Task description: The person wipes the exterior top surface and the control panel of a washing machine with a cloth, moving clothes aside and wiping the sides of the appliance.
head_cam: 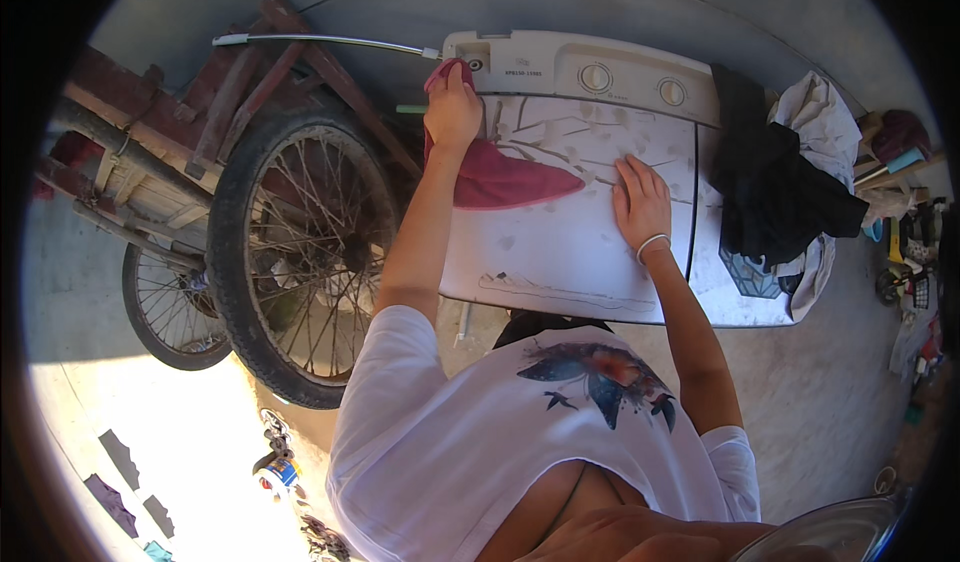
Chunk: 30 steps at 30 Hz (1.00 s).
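A twin-tub washing machine [555,254] with a white lid stands before me; its rear panel [540,63] carries round knobs. My left hand [455,112] grips a dark pink cloth [510,179] at the panel's left corner. Part of the cloth hangs over the machine's left edge, and part spreads across the lid. My right hand [643,202] lies on the lid, fingers spread, with nothing seen in it. A white bangle [652,244] circles that wrist. Smudges and dark lines mark the lid.
Black clothing [780,187] and pale clothing [817,116] lie over the machine's right end. At left stands a wooden cart [187,134] with a large spoked wheel [300,254]. A metal rod [337,39] juts left from behind the panel. Assorted items [919,262] line the far right.
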Each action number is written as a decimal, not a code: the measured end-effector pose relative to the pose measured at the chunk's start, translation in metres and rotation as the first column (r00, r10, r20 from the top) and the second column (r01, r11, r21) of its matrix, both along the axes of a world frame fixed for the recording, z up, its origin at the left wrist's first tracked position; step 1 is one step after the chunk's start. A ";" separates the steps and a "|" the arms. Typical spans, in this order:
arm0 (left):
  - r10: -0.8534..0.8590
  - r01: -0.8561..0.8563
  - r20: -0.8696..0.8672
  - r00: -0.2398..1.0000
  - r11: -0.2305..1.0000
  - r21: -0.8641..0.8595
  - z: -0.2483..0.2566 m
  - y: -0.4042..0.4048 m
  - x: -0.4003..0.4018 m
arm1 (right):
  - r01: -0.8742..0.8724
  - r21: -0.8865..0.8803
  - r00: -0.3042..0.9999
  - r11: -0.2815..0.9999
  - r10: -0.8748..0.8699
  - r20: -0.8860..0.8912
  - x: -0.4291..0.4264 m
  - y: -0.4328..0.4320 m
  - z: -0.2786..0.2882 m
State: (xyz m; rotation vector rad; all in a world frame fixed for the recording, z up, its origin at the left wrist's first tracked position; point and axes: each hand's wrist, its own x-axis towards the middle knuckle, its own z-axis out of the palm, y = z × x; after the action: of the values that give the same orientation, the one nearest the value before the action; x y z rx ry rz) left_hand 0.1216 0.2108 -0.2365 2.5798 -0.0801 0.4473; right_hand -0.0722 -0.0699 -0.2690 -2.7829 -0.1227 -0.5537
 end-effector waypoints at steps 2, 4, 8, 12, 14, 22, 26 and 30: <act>-0.024 0.033 -0.084 0.996 0.994 0.102 0.001 0.002 0.014 | 0.002 -0.005 1.000 1.000 -0.002 0.002 0.000 0.000 0.000; -0.015 0.042 -0.136 0.991 0.979 0.200 -0.006 0.009 0.032 | -0.006 -0.001 1.000 1.000 0.006 0.006 0.001 0.002 0.001; 0.070 -0.004 -0.308 0.949 0.977 0.212 -0.003 -0.012 0.055 | 0.009 -0.012 1.000 1.000 -0.009 -0.008 -0.002 0.002 0.000; 0.069 -0.011 -0.343 0.937 0.985 0.169 0.003 -0.013 0.064 | 0.013 -0.037 1.000 0.999 -0.013 -0.007 -0.001 0.003 0.000; 0.046 -0.012 -0.247 0.968 0.990 0.138 -0.004 -0.012 0.064 | 0.009 -0.040 1.000 0.999 -0.009 0.002 0.002 0.003 0.000; -0.162 0.158 -0.098 0.982 0.986 -0.046 -0.029 -0.004 0.066 | -0.004 -0.061 1.000 0.998 0.005 0.013 0.000 0.003 0.000; -0.133 0.135 -0.033 0.991 0.989 0.064 -0.035 -0.018 0.041 | -0.010 -0.052 1.000 0.999 0.011 0.005 0.001 0.001 -0.001; -0.125 0.131 -0.062 0.990 0.987 0.098 -0.034 -0.034 -0.022 | -0.003 -0.059 1.000 0.998 0.003 -0.007 0.000 -0.001 -0.004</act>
State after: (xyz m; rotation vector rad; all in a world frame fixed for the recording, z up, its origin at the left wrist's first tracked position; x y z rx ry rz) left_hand 0.1000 0.1772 -0.2707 2.6654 -0.2534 0.3310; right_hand -0.0724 -0.0704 -0.2732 -2.8408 -0.1440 -0.5475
